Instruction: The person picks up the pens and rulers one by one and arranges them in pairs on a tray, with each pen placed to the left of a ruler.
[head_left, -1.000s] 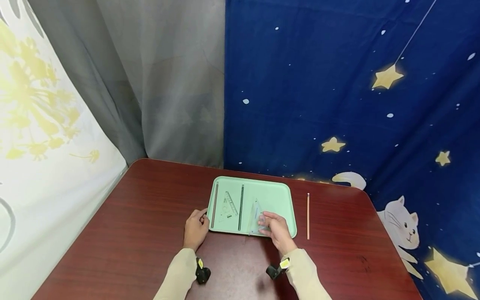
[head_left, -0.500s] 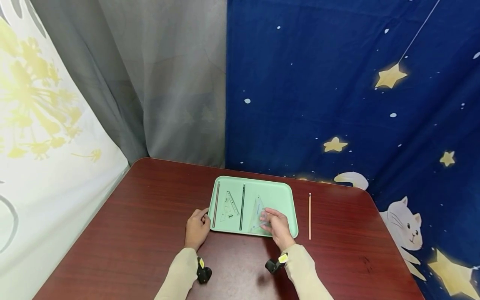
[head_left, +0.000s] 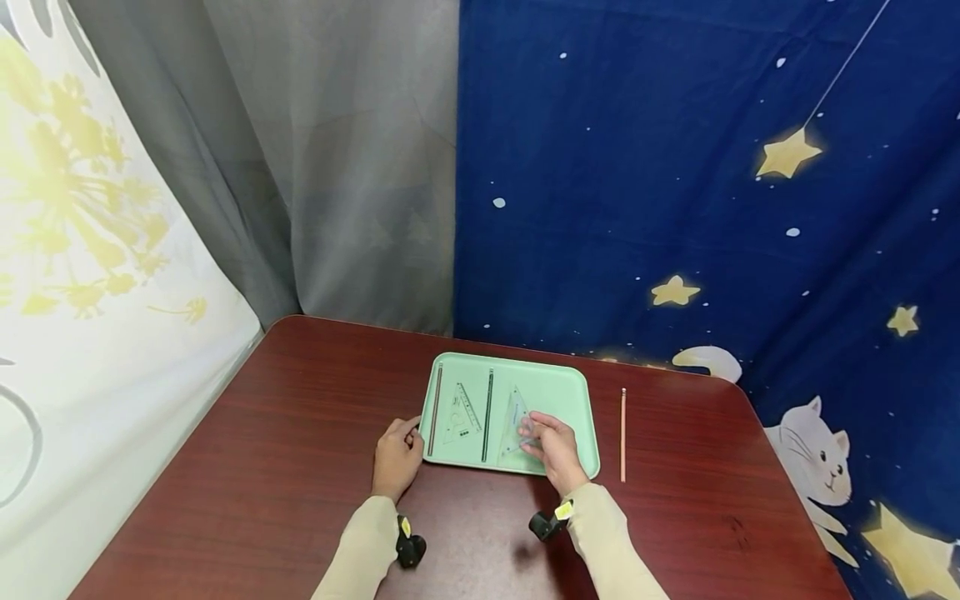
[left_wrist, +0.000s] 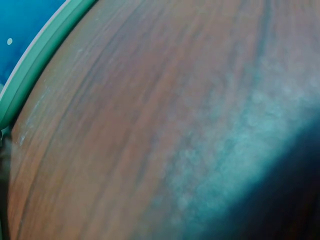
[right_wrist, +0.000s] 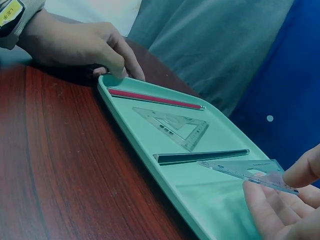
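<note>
My right hand [head_left: 556, 450] pinches a clear set square [head_left: 514, 421] between thumb and fingers above the right half of a mint-green tray [head_left: 553, 382]. The right wrist view shows the set square [right_wrist: 245, 170] tilted just over the tray, one tip overlapping the dark pencil. At the tray's near left corner, my left hand [head_left: 397, 458] holds the rim with curled fingers, seen across the tray in the right wrist view. In the tray lie a red pencil [head_left: 434, 410] on the left, another clear set square [head_left: 462, 412], and a dark green pencil [head_left: 487, 415].
A pale pink pencil [head_left: 623, 435] lies on the dark red wooden table [head_left: 315, 392], right of the tray. Grey [head_left: 367, 167] and blue starry curtains [head_left: 570, 208] hang behind the table, a white patterned cloth [head_left: 127, 292] at its left.
My right hand has shifted the set square slightly away from the tray's near edge, farther over the tray. My left hand stays at the corner. The head view has turned slightly left.
</note>
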